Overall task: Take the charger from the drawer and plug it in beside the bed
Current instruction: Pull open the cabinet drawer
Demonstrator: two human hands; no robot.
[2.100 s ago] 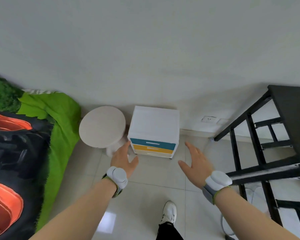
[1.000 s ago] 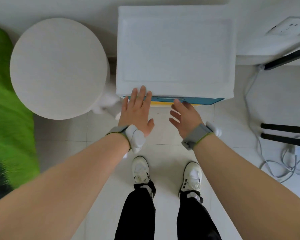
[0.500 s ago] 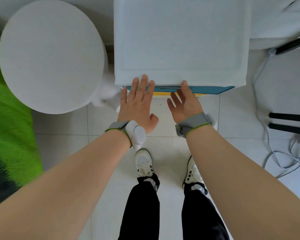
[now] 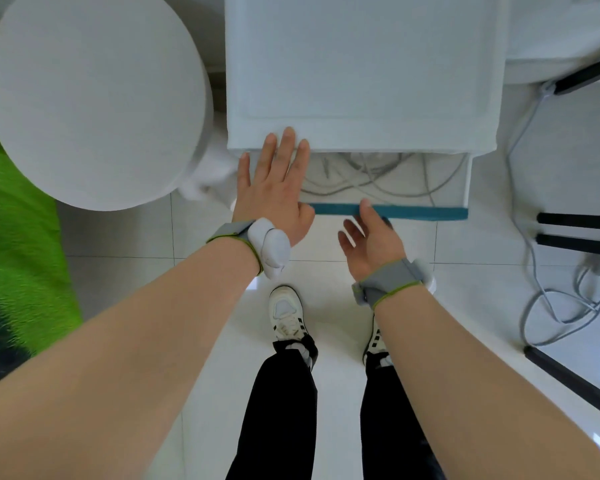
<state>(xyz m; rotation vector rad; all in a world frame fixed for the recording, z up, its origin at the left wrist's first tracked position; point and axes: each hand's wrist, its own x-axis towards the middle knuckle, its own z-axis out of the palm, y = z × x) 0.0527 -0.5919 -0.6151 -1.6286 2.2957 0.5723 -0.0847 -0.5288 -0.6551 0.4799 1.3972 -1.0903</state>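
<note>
Right hand (image 4: 371,239), 6 o'clock: fingers hooked on the teal drawer (image 4: 388,212) front, pulling | Left hand (image 4: 274,188), 9 o'clock of it: fingers spread flat, empty, bracing the cabinet (image 4: 361,64) | Drawer part open, grey cables (image 4: 371,174) inside; charger block not discernible | Next: probably open wider, find the charger.

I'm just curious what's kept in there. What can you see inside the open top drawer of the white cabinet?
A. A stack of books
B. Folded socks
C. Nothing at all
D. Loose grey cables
D: the pulled-out drawer with the teal front shows tangled grey cables lying inside, between the left hand resting on the cabinet edge and the drawer's far side.
</note>
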